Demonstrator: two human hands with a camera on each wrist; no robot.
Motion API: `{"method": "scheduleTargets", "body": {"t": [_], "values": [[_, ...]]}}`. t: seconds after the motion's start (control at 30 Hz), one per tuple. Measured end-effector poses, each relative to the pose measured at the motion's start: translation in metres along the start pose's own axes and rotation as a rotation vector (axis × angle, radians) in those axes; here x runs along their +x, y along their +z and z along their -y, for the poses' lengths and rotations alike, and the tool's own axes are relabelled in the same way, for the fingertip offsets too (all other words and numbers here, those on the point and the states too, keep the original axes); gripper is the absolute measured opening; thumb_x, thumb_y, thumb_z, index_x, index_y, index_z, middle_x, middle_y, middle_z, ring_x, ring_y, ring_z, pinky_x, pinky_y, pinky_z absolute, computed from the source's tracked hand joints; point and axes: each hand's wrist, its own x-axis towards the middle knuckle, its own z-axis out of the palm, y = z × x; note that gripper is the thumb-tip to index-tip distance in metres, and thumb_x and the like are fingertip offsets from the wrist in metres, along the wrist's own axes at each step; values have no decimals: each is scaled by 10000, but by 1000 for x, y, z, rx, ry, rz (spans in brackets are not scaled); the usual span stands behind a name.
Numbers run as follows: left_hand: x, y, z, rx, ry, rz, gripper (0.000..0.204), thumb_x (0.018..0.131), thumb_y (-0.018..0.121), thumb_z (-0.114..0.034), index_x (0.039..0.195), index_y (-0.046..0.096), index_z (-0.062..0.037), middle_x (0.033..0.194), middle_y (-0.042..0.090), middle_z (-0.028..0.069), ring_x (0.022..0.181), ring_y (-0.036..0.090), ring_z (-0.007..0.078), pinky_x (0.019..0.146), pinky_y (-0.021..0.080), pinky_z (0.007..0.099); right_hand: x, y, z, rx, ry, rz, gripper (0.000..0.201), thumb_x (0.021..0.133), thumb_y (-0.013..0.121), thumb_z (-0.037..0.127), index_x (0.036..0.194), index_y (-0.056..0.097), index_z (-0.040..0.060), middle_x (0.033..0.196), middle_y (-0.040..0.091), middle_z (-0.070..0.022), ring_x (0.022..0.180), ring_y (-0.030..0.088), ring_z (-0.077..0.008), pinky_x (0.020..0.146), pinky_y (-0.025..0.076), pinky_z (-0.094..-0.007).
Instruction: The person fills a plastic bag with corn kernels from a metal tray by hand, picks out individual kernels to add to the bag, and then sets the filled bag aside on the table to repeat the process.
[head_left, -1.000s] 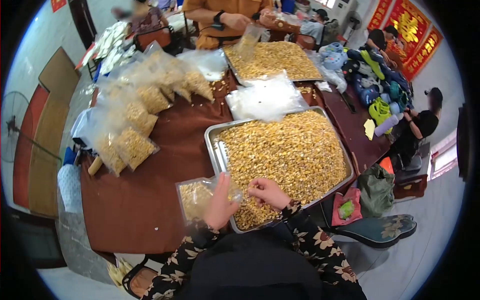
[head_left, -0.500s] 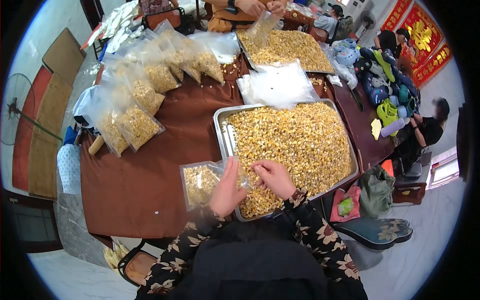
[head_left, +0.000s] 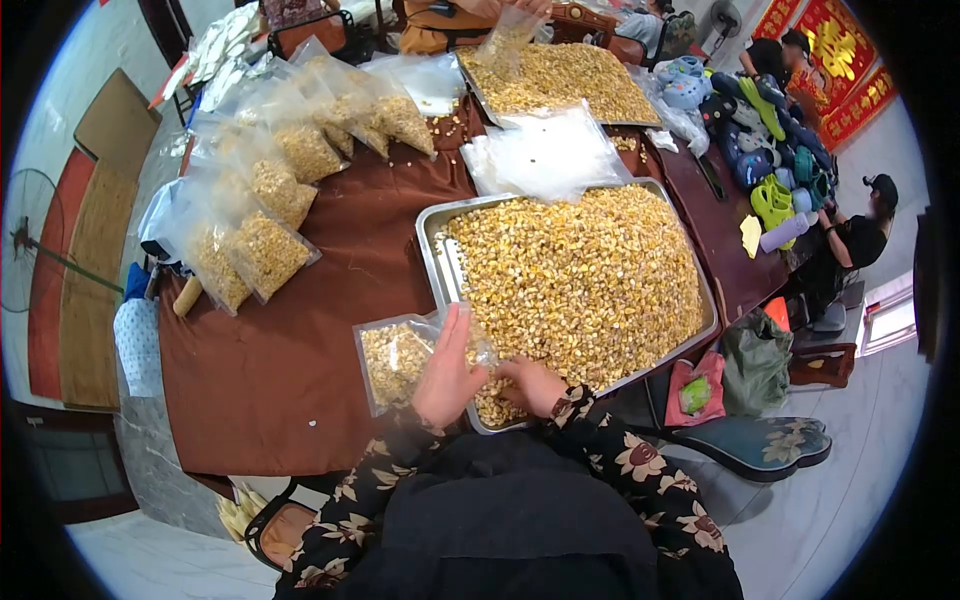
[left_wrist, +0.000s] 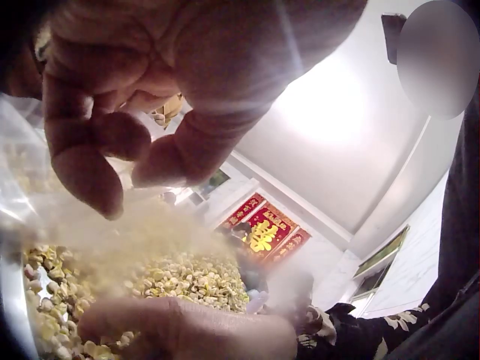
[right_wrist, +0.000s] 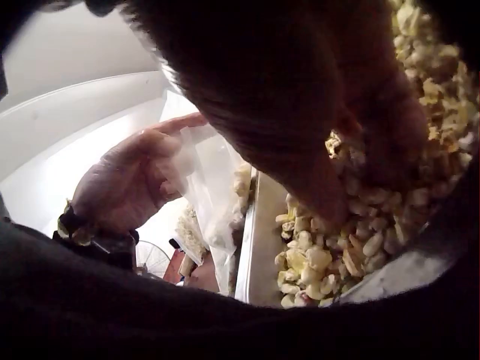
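Observation:
A clear plastic bag, partly filled with corn kernels, lies against the near left corner of a metal tray. My left hand holds the bag by its mouth; in the left wrist view thumb and forefinger come together over the cloudy plastic. The tray is heaped with yellow and white corn kernels. Over its near left corner, my right hand reaches down into them. In the right wrist view the thumb and fingers stand apart, tips among the kernels and partly hidden.
Several filled bags stand in a curve on the brown cloth at left. Flat plastic bags overlap the tray's far rim. Beyond is a second kernel tray, where another person holds a bag. Shoes are piled at right.
My right hand has come down from above the tray, where its fingers were drawn together, into the kernels. My left hand stays at the bag. The head view has shifted slightly.

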Motion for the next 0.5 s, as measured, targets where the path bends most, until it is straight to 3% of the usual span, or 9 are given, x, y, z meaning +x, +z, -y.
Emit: {"method": "scheduleTargets", "body": {"t": [0.07, 0.2, 0.27, 0.3, 0.4, 0.5], "values": [[0, 0, 0, 3, 1, 2, 724, 764, 582, -44, 1392, 235, 54, 1462, 184, 277, 1239, 398, 411, 928, 420, 368, 6, 5, -9, 300, 5, -105, 242, 804, 664, 195, 1004, 600, 75, 817, 585, -110, 676, 600, -233, 637, 496, -360], [-1, -3, -3, -27, -21, 25, 731, 757, 573, -32, 1398, 230, 51, 1467, 175, 275, 1243, 396, 409, 932, 418, 360, 8, -21, -1, 379, 158, -79, 188, 805, 649, 175, 949, 627, 56, 723, 609, -115, 667, 600, -216, 622, 485, -331], [-1, -1, 0, -16, -5, 15, 733, 755, 569, -30, 1399, 230, 49, 1468, 172, 274, 1245, 395, 408, 931, 419, 360, 7, -42, 10, 761, 326, 25, 206, 822, 656, 203, 958, 620, 53, 648, 575, -43, 537, 537, -110, 503, 436, -263], [-1, 0, 1, -5, 10, 6, 735, 752, 566, -27, 1401, 230, 46, 1470, 169, 274, 1247, 394, 406, 930, 419, 361, 8, -48, 12, 855, 290, 18, 206, 847, 639, 216, 958, 615, 44, 620, 549, 3, 476, 492, -58, 443, 390, -219], [-2, 1, 1, -8, -5, 13, 753, 739, 573, -26, 1405, 227, 38, 1468, 172, 274, 1255, 385, 406, 927, 421, 361, 12, -72, 33, 1082, 210, 81, 189, 861, 617, 205, 946, 607, 37, 620, 544, 9, 485, 493, -63, 448, 389, -209], [-3, 2, 0, -58, -53, 33, 779, 723, 579, -23, 1411, 217, 27, 1468, 175, 269, 1246, 391, 411, 919, 428, 370, 19, -83, 59, 967, 173, 61, 226, 883, 600, 189, 1042, 606, 29, 646, 558, -8, 498, 502, -60, 447, 399, -208]]}}
